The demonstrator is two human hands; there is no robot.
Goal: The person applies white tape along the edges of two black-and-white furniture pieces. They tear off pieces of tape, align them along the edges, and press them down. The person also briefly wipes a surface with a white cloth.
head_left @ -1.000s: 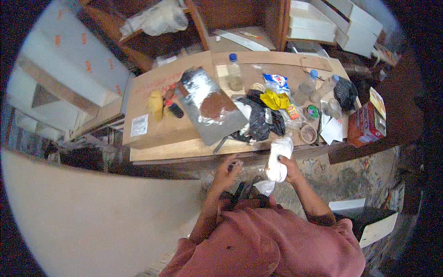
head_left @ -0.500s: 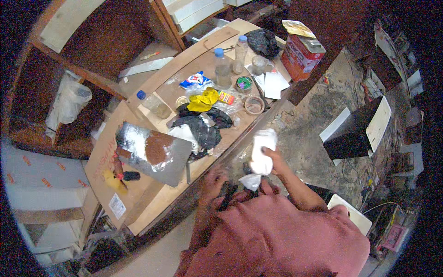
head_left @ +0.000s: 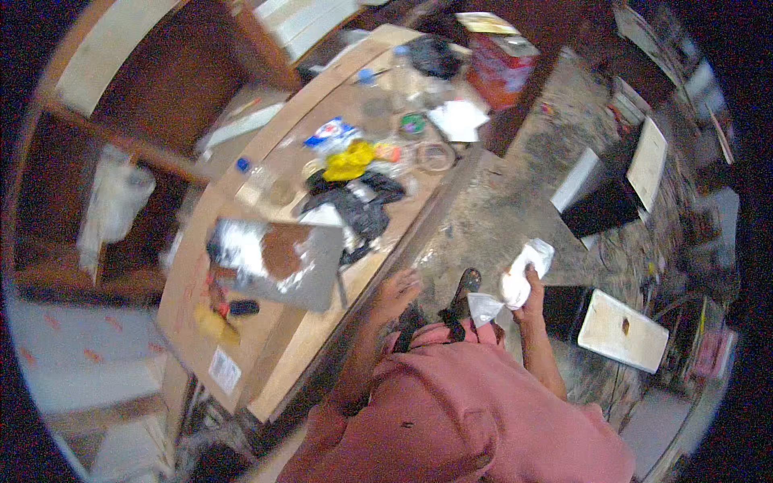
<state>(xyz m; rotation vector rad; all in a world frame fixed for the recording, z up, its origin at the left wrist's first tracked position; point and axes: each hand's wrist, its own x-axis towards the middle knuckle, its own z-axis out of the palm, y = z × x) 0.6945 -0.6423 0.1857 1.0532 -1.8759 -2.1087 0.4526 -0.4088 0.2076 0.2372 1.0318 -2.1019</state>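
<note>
My right hand (head_left: pixel 527 294) is closed round a white, plastic-looking pack (head_left: pixel 527 270), held out over the floor to the right of the table. A pale triangular piece of plastic (head_left: pixel 485 307) shows beside it; whether the two are joined I cannot tell. My left hand (head_left: pixel 398 294) is open and slightly blurred, fingers apart and holding nothing, near the front edge of the wooden table (head_left: pixel 298 346). Closest to it on the tabletop lies a grey sheet (head_left: pixel 322 258) with a brown patch and shiny white smears. Beyond the sheet are a crumpled black plastic bag (head_left: pixel 366 213) and a yellow wrapper (head_left: pixel 349 161).
Blue-capped bottles (head_left: pixel 400 68), a round tin (head_left: pixel 412 123), a tape-like ring (head_left: pixel 436 157) and white papers (head_left: pixel 457 121) crowd the far end. A red carton (head_left: pixel 501 68) stands behind. Black-and-white panels (head_left: pixel 604 193) and a white board (head_left: pixel 624 330) are on the right.
My right hand has swung right with the white pack, away from the table. My left hand has moved slightly right and up, fingers spread. The view has shifted and blurred.
</note>
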